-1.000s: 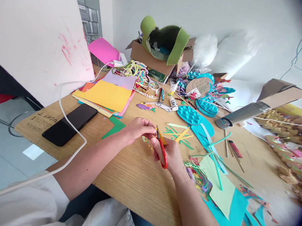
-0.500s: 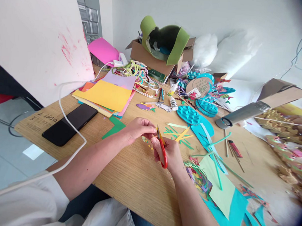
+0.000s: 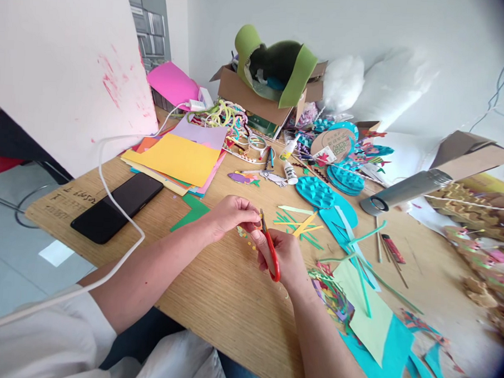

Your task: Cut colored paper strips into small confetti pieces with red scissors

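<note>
Red-handled scissors (image 3: 273,255) are gripped in my right hand (image 3: 285,258), their blades pointing up and away from me. My left hand (image 3: 233,217) pinches a tiny piece of what looks like yellow paper, mostly hidden by the fingertips, right beside the blades. Below the hands, small yellow and green paper bits (image 3: 246,239) are scattered on the wooden table (image 3: 214,299). Just past my right hand lie thin green paper strips (image 3: 314,240) and crossing yellow strips (image 3: 304,224). A green paper offcut (image 3: 191,212) rests by my left wrist.
A black phone (image 3: 116,208) with a white cable (image 3: 138,228) across it and stacked coloured paper (image 3: 186,159) occupy the left. Glue bottles (image 3: 290,173) and a cardboard box (image 3: 250,91) stand behind. To the right are a grey tumbler (image 3: 404,191) and blue paper (image 3: 389,351).
The hands hold nearly the same position. The scissor blades look slightly closer together beside the left fingertips.
</note>
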Demonstrator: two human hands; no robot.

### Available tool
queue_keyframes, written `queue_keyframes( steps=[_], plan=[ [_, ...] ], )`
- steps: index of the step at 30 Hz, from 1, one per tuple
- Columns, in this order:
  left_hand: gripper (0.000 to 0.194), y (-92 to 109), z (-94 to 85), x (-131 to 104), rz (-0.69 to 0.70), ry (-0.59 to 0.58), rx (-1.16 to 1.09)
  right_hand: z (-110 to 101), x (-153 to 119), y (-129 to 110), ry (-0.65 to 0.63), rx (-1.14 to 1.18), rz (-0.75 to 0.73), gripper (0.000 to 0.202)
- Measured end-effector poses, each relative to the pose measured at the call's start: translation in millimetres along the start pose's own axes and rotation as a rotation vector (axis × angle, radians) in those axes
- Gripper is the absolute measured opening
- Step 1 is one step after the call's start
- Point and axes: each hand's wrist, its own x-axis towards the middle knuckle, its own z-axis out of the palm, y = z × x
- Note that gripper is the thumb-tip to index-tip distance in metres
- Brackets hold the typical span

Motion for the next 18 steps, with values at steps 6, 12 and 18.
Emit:
queue_keyframes(
  steps=[6,12,18],
  plan=[
    [0.011,0.1,-0.2,-0.3,-0.005,0.002,-0.023,-0.2,0.7,0.2,-0.004,0.016,0.015,0.054],
    [0.011,-0.6,2.1,-0.3,-0.009,-0.01,-0.041,0.7,2.0,3.2,0.017,0.025,0.014,0.055],
    [0.009,-0.8,2.2,0.0,0.003,0.006,-0.038,0.8,1.6,3.8,-0.004,0.015,-0.003,0.054]
  ],
)
